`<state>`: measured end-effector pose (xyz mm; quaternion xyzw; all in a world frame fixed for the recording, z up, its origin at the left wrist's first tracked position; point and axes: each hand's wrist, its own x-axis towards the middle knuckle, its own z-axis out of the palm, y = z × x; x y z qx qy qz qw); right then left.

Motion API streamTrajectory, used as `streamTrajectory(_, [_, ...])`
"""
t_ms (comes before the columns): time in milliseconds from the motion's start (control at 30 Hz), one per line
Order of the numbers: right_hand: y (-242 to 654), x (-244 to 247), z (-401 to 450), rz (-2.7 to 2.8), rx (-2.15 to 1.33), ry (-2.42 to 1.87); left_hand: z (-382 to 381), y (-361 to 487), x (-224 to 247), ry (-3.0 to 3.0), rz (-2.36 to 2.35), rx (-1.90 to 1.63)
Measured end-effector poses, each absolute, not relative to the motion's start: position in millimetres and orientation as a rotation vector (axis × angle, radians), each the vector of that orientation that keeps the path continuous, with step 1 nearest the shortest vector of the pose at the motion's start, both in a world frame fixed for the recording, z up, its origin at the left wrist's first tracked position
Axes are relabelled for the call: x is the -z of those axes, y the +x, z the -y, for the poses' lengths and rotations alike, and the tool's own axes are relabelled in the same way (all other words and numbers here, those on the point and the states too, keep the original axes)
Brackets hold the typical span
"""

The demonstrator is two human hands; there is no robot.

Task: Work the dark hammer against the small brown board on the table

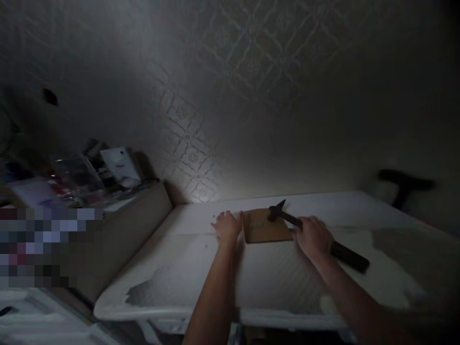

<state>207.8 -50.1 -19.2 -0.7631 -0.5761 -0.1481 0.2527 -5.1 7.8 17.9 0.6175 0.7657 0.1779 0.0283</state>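
Head view, dim and slightly blurred. Left hand (227, 227) resting on white surface (273, 278), fingers curled loosely against left edge of brown wooden board (264, 226), touching it; nothing clamped in the hand. Right hand (313, 238) wrapped closed around handle of dark hammer (305, 227), gripping about mid-handle. Hammer head sitting on or just over top right part of board, contact not resolvable; butt end of handle sticking out past the hand toward lower right. Board lying flat near far middle of surface, between the two hands. Faint marking on board face, unreadable. Both forearms entering from bottom edge. Surface white with worn grey patches near front left and right. Patterned wallpaper wall (201, 143) directly behind. Lower cabinet (136, 225) adjoining surface on left, carrying clutter: clear plastic box (77, 175), white card (120, 164), small items too blurred to identify. Dark T-shaped object (406, 186) at far right, well apart from board.
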Motion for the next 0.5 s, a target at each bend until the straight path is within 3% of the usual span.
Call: streamTrajectory(500, [211.2,20.6,49.9,1.489,0.374,-1.994,-23.6,-25.2,-5.6,1.834,-2.427,-0.333])
